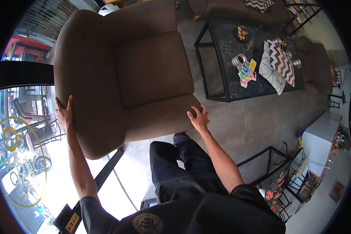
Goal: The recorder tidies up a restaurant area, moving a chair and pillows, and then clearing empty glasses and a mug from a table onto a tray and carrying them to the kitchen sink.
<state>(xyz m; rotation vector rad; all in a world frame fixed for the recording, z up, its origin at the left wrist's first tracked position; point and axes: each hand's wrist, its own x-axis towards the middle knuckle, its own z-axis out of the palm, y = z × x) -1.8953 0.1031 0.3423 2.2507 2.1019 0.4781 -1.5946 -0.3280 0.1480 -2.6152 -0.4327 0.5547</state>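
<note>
A brown fabric armchair (155, 68) stands right in front of me, its seat facing the right of the view. My left hand (65, 115) lies against the outer top edge of the chair's backrest, thumb and fingers spread around it. At the front end of the near armrest, my right hand (199, 117) rests with its fingers curled and spread over the fabric. How firmly either hand grips cannot be told. My legs in dark trousers stand close beside the near armrest.
A black marble-patterned table (237, 90) bears playing cards (247, 73), a metal ashtray or tin (239, 60), a zigzag cushion (282, 63) and a whitish cushion (269, 73). Brown sofas (242, 13) stand beyond. A glass pane (26, 175) is at left, a black metal frame (269, 163) at lower right.
</note>
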